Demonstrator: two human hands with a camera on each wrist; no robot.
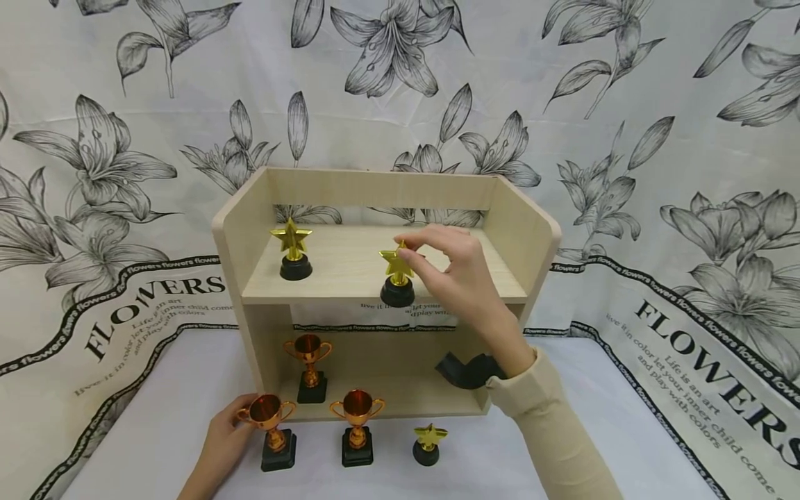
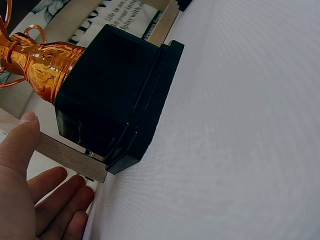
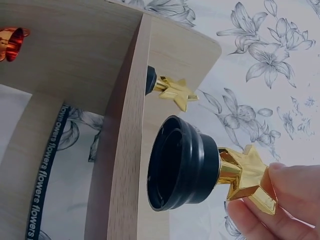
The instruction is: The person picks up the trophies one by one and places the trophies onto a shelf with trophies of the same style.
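Star trophy (image 1: 397, 285) is right of centre in the head view, and you've got its gold star pinched between thumb and index finger of your right hand (image 1: 461, 267). That arm (image 1: 506, 344) comes up and leftward from the lower right, beige sleeve (image 1: 550, 430) ending just short of your wrist, with the hand over the front of the upper shelf (image 1: 340, 267). In the right wrist view you can see the underside of the black base (image 3: 195, 167). Your left hand (image 1: 228, 430) is in the lower left by a copper-coloured cup (image 1: 273, 436), thumb and fingers apart; can't tell if you're touching it, tbh.
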